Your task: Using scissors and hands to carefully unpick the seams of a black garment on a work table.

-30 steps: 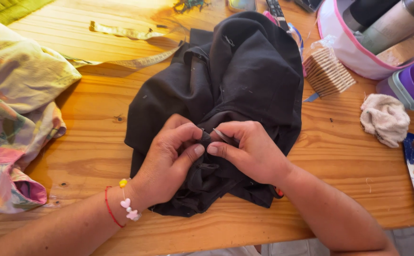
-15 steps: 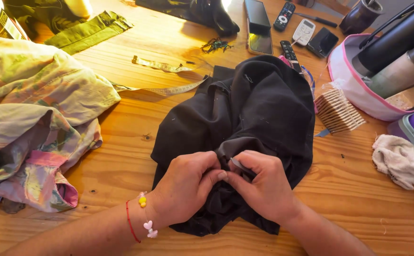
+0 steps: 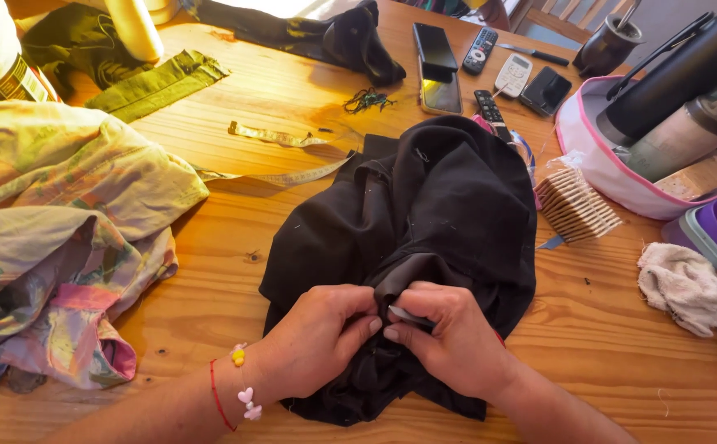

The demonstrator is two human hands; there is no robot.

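Hands meet at the near edge of the wooden table (image 3: 235, 205), seen from the head camera. We record the left hand (image 3: 317, 337) closed, fingers pinching a fold of the black garment (image 3: 424, 238); the right hand (image 3: 449, 337) is likewise closed on the same fold, with a small dark tool under its thumb. The garment lies bunched at table centre, reaching the near edge. Bare wood lies open between it and the floral fabric (image 3: 62, 238) at left. A measuring tape (image 3: 292, 177) runs behind. At right, a stack of crackers (image 3: 576, 205), a pink-rimmed basket (image 3: 613, 164) and a crumpled cloth (image 3: 683, 284) crowd that side. Phones and remotes (image 3: 490, 70) lie beyond.
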